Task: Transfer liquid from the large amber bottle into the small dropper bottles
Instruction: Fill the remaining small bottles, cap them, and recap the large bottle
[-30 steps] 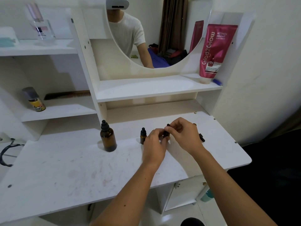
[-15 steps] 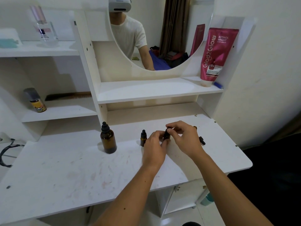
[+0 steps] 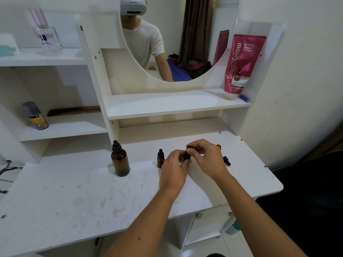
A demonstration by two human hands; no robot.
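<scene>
- Both hands are meeting over the middle of the white counter [image 3: 74, 191], working on one small dropper bottle [image 3: 187, 156] that is standing upright between them.
- The left hand [image 3: 173, 172] is wrapping its fingers around the bottle's body from the near side, holding it steady; the right hand [image 3: 207, 158] is pinching the black cap at the top with thumb and fingertips. Whether the cap is going on or coming off I cannot tell.
- The large amber bottle [image 3: 120, 160] is standing upright, its black dropper top on, well off to the left of the hands, with a second small dropper bottle [image 3: 160, 158] capped and upright between it and the left hand, just beside the knuckles.
- So the left hand is the nearer one to the big bottle; the right would have to be crossing over the small bottles to get there.
- A loose black dropper cap [image 3: 226, 160] is lying on its side to the right of the right hand, and another small amber bottle [image 3: 219, 146] is peeking out behind that hand.
- My guess is that any reach toward the big bottle is going to run sideways to the left, along the row, with every long axis vertical, so knocking the capped small one is the thing to be watching.
</scene>
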